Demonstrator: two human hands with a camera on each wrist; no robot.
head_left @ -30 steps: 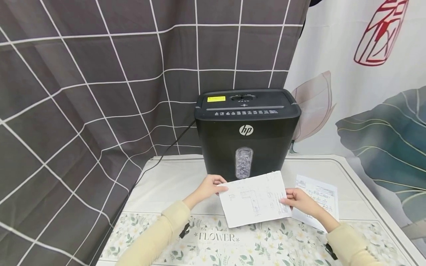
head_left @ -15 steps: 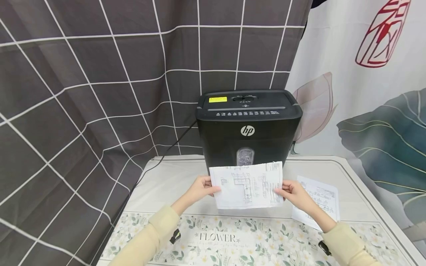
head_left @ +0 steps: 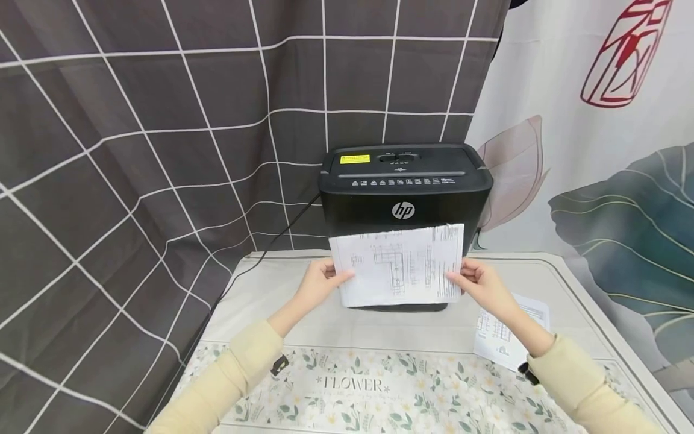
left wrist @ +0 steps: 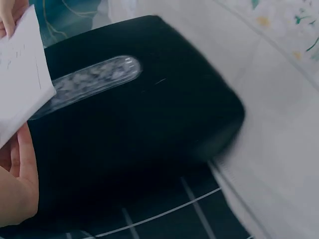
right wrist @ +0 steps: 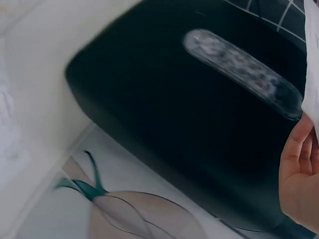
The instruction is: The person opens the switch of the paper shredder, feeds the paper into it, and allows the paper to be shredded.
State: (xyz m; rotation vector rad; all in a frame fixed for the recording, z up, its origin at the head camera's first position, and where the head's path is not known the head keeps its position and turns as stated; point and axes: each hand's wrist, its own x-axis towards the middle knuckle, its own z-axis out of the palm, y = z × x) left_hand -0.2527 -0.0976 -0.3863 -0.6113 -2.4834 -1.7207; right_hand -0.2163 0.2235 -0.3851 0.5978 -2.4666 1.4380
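Note:
A printed sheet of paper (head_left: 401, 268) is held up by both hands in front of a black HP paper shredder (head_left: 352, 211). My left hand (head_left: 317, 282) pinches its left edge, thumb on the near face. At the right edge my right hand (head_left: 484, 286) pinches it the same way. The sheet's top edge is below the shredder's lid and covers the front window in the head view. Both wrist views show that window (left wrist: 99, 77) with shreds behind it. The left wrist view shows part of the paper (left wrist: 22, 74); the right wrist view shows only its edge (right wrist: 312, 64).
A second printed sheet (head_left: 501, 346) lies on the table at the right, partly behind the right forearm. The black power cord (head_left: 255, 265) runs from the shredder down the left side. A grid-patterned curtain (head_left: 217, 150) hangs behind. A floral mat strip (head_left: 347, 398) crosses the table's front.
Both hands have raised the paper from the table toward the shredder's front and straightened it. The left hand has shifted its hold slightly leftward. The shredder stays put.

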